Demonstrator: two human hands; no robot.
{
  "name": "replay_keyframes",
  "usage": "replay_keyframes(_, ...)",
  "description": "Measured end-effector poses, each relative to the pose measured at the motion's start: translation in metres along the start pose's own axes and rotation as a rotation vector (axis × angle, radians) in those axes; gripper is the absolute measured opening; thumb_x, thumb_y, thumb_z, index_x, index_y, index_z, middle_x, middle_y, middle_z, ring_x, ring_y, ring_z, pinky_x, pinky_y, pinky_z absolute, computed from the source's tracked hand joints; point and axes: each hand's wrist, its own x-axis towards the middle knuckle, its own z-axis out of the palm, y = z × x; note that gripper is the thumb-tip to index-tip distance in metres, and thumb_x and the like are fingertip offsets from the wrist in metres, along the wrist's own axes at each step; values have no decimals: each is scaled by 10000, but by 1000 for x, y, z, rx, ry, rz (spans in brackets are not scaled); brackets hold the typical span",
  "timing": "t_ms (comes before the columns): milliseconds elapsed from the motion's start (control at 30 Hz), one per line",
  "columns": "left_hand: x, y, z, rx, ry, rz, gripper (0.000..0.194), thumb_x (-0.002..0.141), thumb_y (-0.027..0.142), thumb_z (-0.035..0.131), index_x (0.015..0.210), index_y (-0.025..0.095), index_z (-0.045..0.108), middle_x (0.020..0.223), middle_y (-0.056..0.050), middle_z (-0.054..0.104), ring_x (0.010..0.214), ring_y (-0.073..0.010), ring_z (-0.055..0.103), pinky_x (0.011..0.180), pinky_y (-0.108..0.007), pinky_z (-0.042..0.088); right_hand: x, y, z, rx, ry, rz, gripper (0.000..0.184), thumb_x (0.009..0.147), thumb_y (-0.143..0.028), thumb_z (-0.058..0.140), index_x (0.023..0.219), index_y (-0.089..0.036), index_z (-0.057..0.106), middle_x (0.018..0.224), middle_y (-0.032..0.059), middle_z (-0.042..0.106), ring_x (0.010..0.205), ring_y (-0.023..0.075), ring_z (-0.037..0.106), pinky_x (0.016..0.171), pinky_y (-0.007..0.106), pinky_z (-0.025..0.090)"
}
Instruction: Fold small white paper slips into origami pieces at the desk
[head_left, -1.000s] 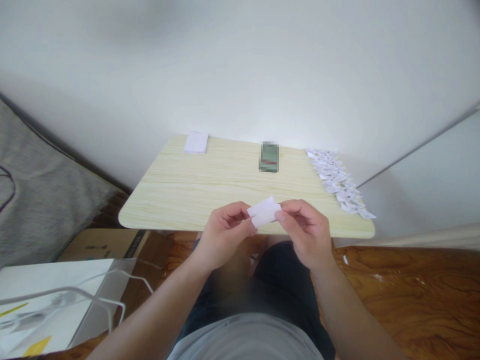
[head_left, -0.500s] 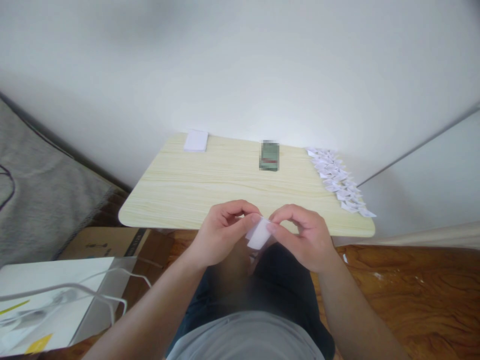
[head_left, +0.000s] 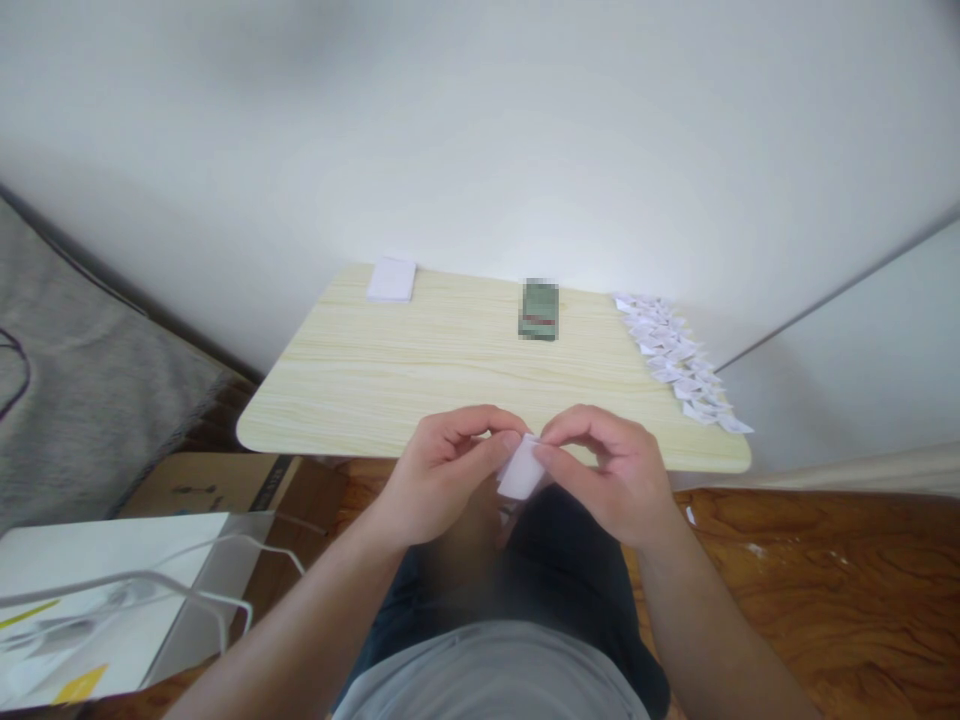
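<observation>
A small folded piece of white paper is held up just off the table's near edge, above my lap. My left hand pinches its upper left side between thumb and forefinger. On the opposite side, my right hand grips the top right corner, its thumb lying on the front face. Fingertips behind the paper are partly hidden. Along the table's right side lie several folded white paper pieces with pointed ends, set close together in rows. At the back left sits a stack of white paper.
The pale wood-grain table stands against a white wall. A blurred green object lies near its back edge. To the left are a cardboard box, a white box with white cables, and a grey cloth.
The paper has turned slightly between my fingers, and its left layer shows less. My left fingertips have shifted a little to the right.
</observation>
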Motion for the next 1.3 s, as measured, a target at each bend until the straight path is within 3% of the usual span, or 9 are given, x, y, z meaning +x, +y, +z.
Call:
replay_keyframes(267, -2, -1, 2, -14, 30, -7, 159, 876, 313, 780, 923, 161, 776, 890, -84, 752, 722, -175, 670, 639, -283, 524, 0, -1, 3, 49, 35, 26, 58, 874, -240, 790, 902, -227, 741, 877, 25, 762, 808, 170, 717, 694, 251, 583)
replay_keyframes(400, -1, 0, 5, 18, 65, 26, 127, 888, 289, 767, 898, 163, 772, 863, -70, 749, 708, -157, 665, 635, -268, 526, 1, -5, 4, 86, 61, 64, 89, 874, -255, 797, 935, -226, 739, 880, 17, 762, 803, 161, 720, 716, 248, 588)
replay_keyframes(533, 0, 0, 7, 36, 103, 81, 82, 890, 252, 762, 886, 171, 772, 843, -49, 743, 702, -133, 649, 636, -243, 519, 2, -7, 4, 101, 6, 124, 88, 908, -294, 766, 933, -211, 752, 868, 19, 772, 767, 158, 724, 679, 244, 575)
replay_keyframes(967, -2, 0, 3, 51, 29, -4, 138, 917, 284, 720, 854, 162, 720, 767, -26, 650, 680, -127, 563, 589, -243, 437, 4, -10, 2, -94, -64, -1, 86, 924, -254, 723, 852, -209, 739, 806, 1, 745, 741, 142, 674, 669, 236, 528)
replay_keyframes(1133, -2, 0, 3, 107, 47, 90, 143, 928, 267, 705, 832, 160, 715, 769, -35, 651, 716, -142, 572, 636, -262, 447, 5, -11, 3, -89, -55, 22, 114, 929, -307, 724, 862, -219, 748, 825, 13, 756, 756, 162, 686, 662, 250, 544)
replay_keyframes(1300, -1, 0, 3, 118, 92, 143, 141, 921, 285, 718, 849, 165, 726, 780, -47, 677, 722, -156, 593, 658, -273, 467, 3, -7, 5, 79, -11, 95, 128, 925, -347, 743, 933, -220, 756, 878, 25, 769, 789, 174, 711, 701, 268, 576)
